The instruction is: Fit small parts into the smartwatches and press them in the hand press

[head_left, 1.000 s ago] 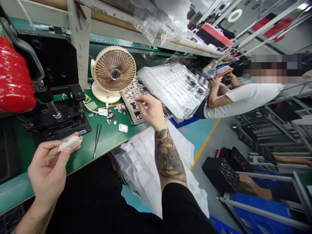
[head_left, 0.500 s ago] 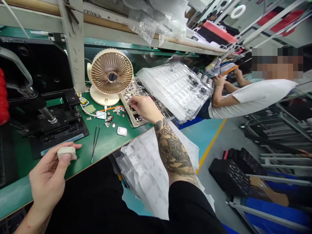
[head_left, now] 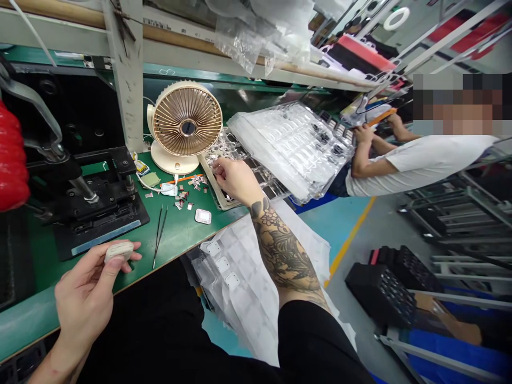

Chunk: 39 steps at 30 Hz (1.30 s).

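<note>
My left hand [head_left: 84,301] grips a small off-white rounded plastic case [head_left: 119,250] between thumb and fingers, above the front edge of the green bench. Over a shallow tray [head_left: 220,198] of small parts reaches my right hand [head_left: 239,180], thumb and fingertips pinched together; what they hold, if anything, is hidden. Black tweezers [head_left: 160,234] lie on the bench between the hands. To their right is a small white rounded shell [head_left: 203,216]. Several tiny flat pieces [head_left: 182,198] are scattered behind it.
A cream fan [head_left: 187,127] stands behind the loose pieces. At left is a black press [head_left: 100,216] with a red handle [head_left: 12,160]. Clear plastic trays [head_left: 280,149] are stacked at right, near a co-worker in a white shirt [head_left: 420,165]. White sheeting [head_left: 256,298] hangs below the bench edge.
The whole view has shifted slightly, so the bench sits a little further right. My left hand has turned the case a bit. My right hand stays at the tray, its fingers still pinched.
</note>
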Each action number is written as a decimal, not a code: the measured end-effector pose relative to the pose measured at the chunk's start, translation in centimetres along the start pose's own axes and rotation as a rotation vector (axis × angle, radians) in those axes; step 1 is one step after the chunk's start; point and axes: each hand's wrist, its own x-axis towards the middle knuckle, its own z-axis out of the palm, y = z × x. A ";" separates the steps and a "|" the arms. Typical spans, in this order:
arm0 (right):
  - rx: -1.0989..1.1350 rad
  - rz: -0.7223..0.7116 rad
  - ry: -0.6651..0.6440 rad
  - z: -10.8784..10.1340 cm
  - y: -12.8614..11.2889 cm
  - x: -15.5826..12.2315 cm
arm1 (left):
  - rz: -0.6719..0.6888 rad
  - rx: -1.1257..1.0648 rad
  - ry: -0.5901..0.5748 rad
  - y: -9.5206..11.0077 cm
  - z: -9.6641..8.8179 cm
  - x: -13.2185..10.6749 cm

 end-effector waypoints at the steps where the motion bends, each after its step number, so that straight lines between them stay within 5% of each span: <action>1: 0.004 0.004 0.008 0.1 0.1 0.0 | 0.001 -0.002 -0.002 0.0 0.1 0.0; 8: 0.030 0.002 0.128 0.1 0.2 -1.1 | -0.052 -0.068 -0.016 -0.4 0.3 0.4; 14: 0.311 -0.246 0.364 -0.5 -4.6 -4.6 | 0.077 0.152 -0.090 -0.3 0.4 0.6; 20: 0.615 -0.480 0.199 1.5 -11.9 -7.5 | 0.059 -0.056 -0.019 -0.3 0.8 0.7; 25: 0.887 -0.376 0.147 4.3 -15.9 -9.1 | 0.021 -0.370 0.004 -1.0 0.3 1.1; 29: 1.070 -0.276 0.094 5.6 -17.6 -9.4 | 0.006 -0.513 0.072 -1.1 0.2 1.7; 39: 1.070 -0.397 0.278 6.9 -18.2 -8.5 | 0.034 -0.626 0.030 -0.5 0.5 1.5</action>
